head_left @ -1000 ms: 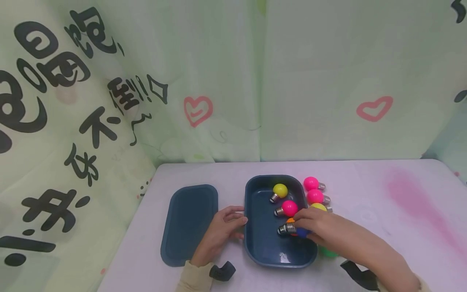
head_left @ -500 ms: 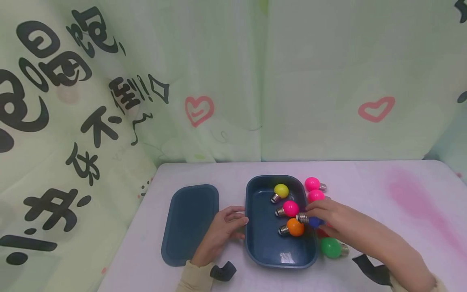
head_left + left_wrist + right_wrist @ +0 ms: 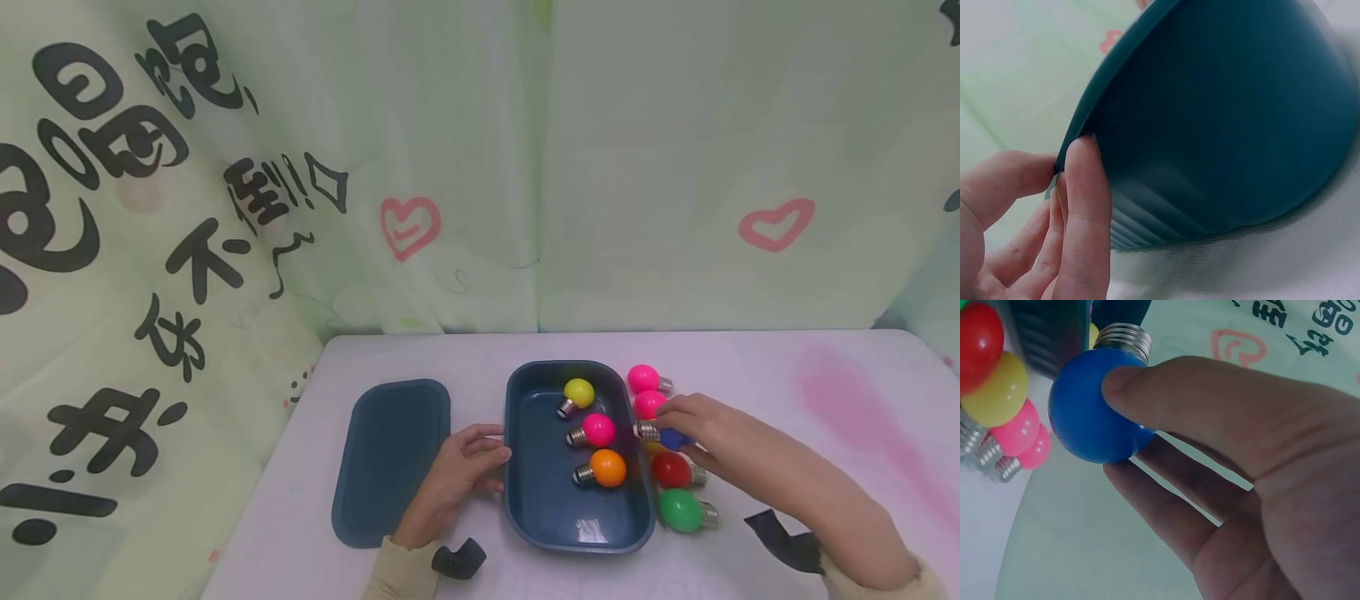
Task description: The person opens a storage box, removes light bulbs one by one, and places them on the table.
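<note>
My right hand [image 3: 716,433] pinches a blue light bulb [image 3: 1088,406] by its globe between thumb and fingers. The bulb is held above the row of bulbs beside the box, its silver screw base pointing left in the head view. With thumb and fingers my left hand [image 3: 461,475] grips the left rim of a dark blue box [image 3: 1222,125]. Inside that box lie a yellow bulb [image 3: 579,392], a pink bulb [image 3: 598,430] and an orange bulb [image 3: 607,468], spaced apart.
Right of the box sit a red bulb [image 3: 671,470], a green bulb [image 3: 681,510], two pink bulbs [image 3: 642,379] and a mostly hidden yellow bulb [image 3: 999,392]. A dark blue lid [image 3: 390,458] lies flat at the left on the white table [image 3: 825,400]. Printed curtains stand behind.
My right hand has carried the blue bulb rightward and up, from over the box to outside its right edge. The orange, red and green bulbs now show more fully. My left hand stays put.
</note>
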Available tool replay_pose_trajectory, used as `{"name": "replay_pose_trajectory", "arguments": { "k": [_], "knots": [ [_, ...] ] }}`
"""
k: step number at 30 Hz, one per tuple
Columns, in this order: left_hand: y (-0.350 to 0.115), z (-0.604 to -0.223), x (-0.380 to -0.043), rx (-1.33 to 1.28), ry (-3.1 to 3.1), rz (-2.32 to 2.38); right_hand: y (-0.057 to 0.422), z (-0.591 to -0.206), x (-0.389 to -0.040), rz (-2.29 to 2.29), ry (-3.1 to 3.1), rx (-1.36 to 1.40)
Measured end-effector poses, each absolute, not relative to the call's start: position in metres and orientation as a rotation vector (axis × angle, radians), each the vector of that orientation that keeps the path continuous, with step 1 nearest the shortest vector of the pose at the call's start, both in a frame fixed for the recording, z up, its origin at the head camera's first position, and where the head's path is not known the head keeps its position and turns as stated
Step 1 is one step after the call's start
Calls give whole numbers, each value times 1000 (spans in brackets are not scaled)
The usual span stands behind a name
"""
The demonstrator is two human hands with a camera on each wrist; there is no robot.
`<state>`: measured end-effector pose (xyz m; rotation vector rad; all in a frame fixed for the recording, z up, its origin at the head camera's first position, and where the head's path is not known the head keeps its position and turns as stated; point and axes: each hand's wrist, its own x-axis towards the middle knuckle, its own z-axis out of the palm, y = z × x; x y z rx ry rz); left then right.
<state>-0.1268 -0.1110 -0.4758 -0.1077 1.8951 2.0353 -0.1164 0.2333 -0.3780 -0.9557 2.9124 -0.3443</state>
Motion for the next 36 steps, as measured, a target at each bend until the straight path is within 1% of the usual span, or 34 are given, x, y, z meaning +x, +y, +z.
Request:
{"name": "replay_pose_trajectory", "arguments": {
  "k": [8, 19, 36],
  "knots": [
    [-111, -475, -127, -116, 1889, 2040, 245, -378, -124, -340, 2964, -971],
    [-111, -475, -126, -100, 1894, 2042, 261, -390, -139, -321, 3012, -957],
    [-111, -476, -126, -105, 1879, 2045, 280, -408, -164, -321, 3001, -867]
  ]
}}
